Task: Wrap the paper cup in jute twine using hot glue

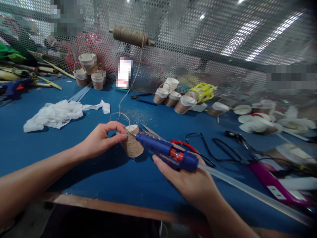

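A small paper cup wrapped in brown twine (133,145) stands on the blue table in front of me. At its rim, my left hand (105,137) pinches a strand of jute twine (120,102) between thumb and fingers. The strand loops above the cup and runs up to a spool of twine (130,35). My right hand (188,180) grips a blue hot glue gun (158,145), whose nozzle points at the cup's rim close to my left fingertips. A long clear glue stick (245,186) sticks out of the gun's back. Scissors (151,131) lie partly hidden behind the gun.
White lace fabric (58,114) lies at the left. Finished-looking twine cups with handles (87,62) are stacked behind it, and more cups (185,104) stand along the mesh wall. Pliers (145,99), black cables (226,150) and a purple power strip (274,185) lie around. Another glue gun (17,86) rests far left.
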Demonstrator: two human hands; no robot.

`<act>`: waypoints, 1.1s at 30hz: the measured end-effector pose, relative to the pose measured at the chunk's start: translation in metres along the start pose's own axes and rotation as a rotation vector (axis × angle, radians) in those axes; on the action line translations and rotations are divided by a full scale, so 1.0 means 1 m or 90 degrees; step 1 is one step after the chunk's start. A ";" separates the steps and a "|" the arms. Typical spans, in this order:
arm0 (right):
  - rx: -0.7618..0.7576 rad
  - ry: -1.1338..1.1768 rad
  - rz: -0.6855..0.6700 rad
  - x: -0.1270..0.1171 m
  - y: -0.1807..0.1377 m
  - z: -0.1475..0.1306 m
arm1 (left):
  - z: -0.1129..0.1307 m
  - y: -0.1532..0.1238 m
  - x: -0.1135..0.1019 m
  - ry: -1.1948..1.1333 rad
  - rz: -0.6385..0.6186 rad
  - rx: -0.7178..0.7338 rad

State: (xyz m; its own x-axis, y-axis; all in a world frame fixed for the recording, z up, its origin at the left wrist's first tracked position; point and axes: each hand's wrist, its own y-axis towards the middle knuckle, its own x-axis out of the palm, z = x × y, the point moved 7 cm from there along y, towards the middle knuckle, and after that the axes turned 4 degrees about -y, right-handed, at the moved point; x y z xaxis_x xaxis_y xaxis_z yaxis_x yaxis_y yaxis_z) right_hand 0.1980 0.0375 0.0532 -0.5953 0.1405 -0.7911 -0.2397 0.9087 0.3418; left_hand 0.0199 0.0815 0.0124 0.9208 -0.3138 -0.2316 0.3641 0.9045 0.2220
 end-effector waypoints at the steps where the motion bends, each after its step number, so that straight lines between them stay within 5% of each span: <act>1: -0.005 -0.004 0.000 0.000 0.000 0.000 | 0.000 0.000 0.000 -0.001 -0.002 0.001; 33: -0.078 -0.085 0.013 -0.011 0.000 -0.005 | -0.001 -0.002 0.000 -0.006 -0.013 0.006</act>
State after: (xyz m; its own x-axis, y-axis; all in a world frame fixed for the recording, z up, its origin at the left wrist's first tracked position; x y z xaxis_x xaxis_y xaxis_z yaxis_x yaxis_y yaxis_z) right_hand 0.2011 0.0339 0.0646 -0.4960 0.2175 -0.8406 -0.3251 0.8512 0.4121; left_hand 0.0189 0.0798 0.0105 0.9145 -0.3345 -0.2276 0.3838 0.8952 0.2265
